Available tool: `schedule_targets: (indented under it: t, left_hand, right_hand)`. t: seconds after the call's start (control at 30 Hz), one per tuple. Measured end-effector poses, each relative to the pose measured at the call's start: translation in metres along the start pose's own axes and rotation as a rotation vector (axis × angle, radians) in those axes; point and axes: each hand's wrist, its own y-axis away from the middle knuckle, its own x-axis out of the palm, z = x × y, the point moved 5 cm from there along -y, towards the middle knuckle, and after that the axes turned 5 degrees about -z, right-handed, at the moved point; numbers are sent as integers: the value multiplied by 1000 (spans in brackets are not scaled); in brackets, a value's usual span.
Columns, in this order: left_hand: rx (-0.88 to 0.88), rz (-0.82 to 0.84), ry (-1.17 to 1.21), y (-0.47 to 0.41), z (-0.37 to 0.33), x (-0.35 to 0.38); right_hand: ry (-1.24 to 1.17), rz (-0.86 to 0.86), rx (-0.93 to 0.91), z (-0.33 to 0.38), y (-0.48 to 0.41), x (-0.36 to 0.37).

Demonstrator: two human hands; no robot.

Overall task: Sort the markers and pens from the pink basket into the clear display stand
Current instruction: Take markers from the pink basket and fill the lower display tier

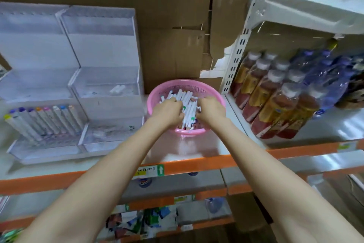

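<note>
Two hands deep in pink basket [183, 82] | left hand [169, 109] and right hand [212, 109] both curl round markers [188, 104], bunching them for one carry (likely quicker than singles) | clear display stand [107, 45] sits just beside, left

White, orange-edged shelves [197, 166] backed by brown cardboard [167, 6].

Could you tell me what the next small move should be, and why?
Probably lift a few markers from the pink basket with the left hand: it and the right hand are in the pile, and the clear display stand has unfilled compartments.
</note>
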Motion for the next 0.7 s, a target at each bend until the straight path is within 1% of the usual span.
schedule_targets:
  t: [0.13,0.2,0.33,0.47,0.53,0.6,0.67,0.7]
  left_hand:
    - [13,-100,-30,-9,-4,0]
    - [20,-119,-31,-13,-3,5]
    - [89,-23,-82,-20,-6,16]
    - [113,-51,-126,-21,-8,12]
    - [109,-58,-66,-19,-8,10]
    - [83,-40,46,-17,-6,9]
    - [39,-22,159,-16,0,9]
    - [8,-16,209,-15,2,9]
  right_hand:
    - [-100,23,-6,-3,-11,7]
    - [-141,56,-27,-4,-16,13]
    - [-168,56,-53,-9,-25,22]
    - [-249,9,-100,-7,-31,25]
    - [-338,38,-121,-4,-31,27]
    - [-393,56,-129,-2,-30,27]
    - [-365,6,-127,-3,-30,25]
    - [-307,-46,-107,-5,-30,21]
